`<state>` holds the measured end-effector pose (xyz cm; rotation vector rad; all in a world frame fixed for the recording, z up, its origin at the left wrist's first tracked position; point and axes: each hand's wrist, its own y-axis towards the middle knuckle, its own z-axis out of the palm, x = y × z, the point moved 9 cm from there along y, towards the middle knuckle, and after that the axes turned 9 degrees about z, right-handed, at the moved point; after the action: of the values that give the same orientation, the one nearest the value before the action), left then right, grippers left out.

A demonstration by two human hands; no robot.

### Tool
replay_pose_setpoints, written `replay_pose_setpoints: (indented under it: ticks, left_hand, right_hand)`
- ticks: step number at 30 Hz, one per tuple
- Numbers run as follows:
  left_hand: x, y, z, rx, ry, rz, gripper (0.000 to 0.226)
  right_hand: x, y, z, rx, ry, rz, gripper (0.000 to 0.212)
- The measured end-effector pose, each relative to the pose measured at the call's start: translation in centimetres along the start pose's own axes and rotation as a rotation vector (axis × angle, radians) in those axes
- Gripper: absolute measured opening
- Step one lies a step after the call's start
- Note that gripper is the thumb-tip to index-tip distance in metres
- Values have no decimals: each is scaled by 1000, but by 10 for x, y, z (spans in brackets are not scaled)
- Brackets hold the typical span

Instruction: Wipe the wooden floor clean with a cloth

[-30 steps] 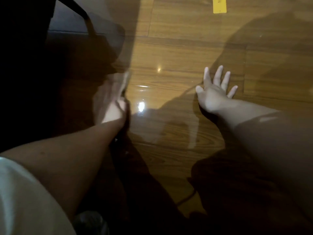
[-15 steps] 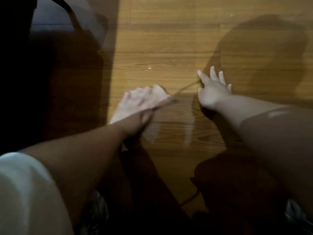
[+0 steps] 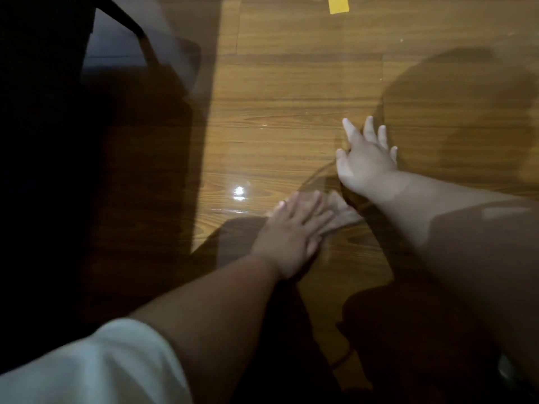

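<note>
The wooden floor [image 3: 285,118] fills the view, glossy with a bright glint left of my hands. My left hand [image 3: 294,228] lies flat, palm down, pressing a pale cloth [image 3: 344,212] onto the boards; only the cloth's right edge shows past my fingers. My right hand [image 3: 364,158] rests flat on the floor just beyond and to the right, fingers spread, holding nothing. The two hands are close, nearly touching at the cloth's edge.
A dark piece of furniture with a slanted leg [image 3: 131,27] stands at the upper left over deep shadow. A yellow strip [image 3: 338,4] lies on the floor at the top. My shadow darkens the right and bottom.
My left hand with the cloth has swept from the dark left side rightward, ending beside my right hand. My right hand has stayed planted in about the same spot.
</note>
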<state>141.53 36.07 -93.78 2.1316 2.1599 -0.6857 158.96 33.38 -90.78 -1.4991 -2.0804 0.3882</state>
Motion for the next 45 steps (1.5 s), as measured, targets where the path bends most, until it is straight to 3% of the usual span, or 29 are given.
replay_pose_setpoints:
  ticks: [5,8,10,18,23,25,28,31,33,35,37,39,41,43,44,45]
  left_hand:
    - [167,-109,-36,-202,-153,-822,55]
    - [215,-133,-62,-286,-269,-1137,53]
    - [232,-107,-85,-360,-250,-1241,54]
    - [194,42,-108,-369,-223,-775,56]
    - [52,136,-81,-134,-265,-62,70]
    - [10,152,-72,-75,-379,93,76]
    - [25,150,-98,-268,-575,104,76]
    - [92,130,-117,-457,-418,-141,64]
    - [129,118,-112,-447,-290,-366,58]
    - [147,113,-112,-404,-211,-427,55]
    - [143,117,-109,-377,-204,-461,55]
    - [140,121,-108,-356,-219,-492,55]
    - [132,127,-105,-331,-218,-481,55]
    - [133,121,-101,-312,-241,-465,58]
    - [130,119,-97,-291,-245,-428,59]
    - [128,110,-91,-282,-254,-416,61]
  right_hand:
    - [-32,-13,4,40,-43,66,59]
    - [-47,-20,0,-15,-96,26,60]
    - [-45,-18,-2,-77,-102,-33,59]
    - [-41,14,-13,-252,41,-2,54]
    - [-100,25,-24,-330,124,157,49]
    - [-111,26,-23,-319,103,176,49]
    - [-87,28,-28,-370,193,128,52]
    - [-6,35,-4,-207,97,-178,56]
    - [21,36,17,-98,-75,-363,52]
    - [13,46,10,-129,-143,-423,46]
    - [-47,64,-28,-277,-189,-270,46]
    - [-121,83,-65,-395,-188,82,54]
    - [-174,97,-75,-305,-78,423,50]
    - [-165,97,-66,-280,109,622,52]
    - [-141,93,-59,-301,159,603,57]
    - [-99,91,-49,-323,116,430,62]
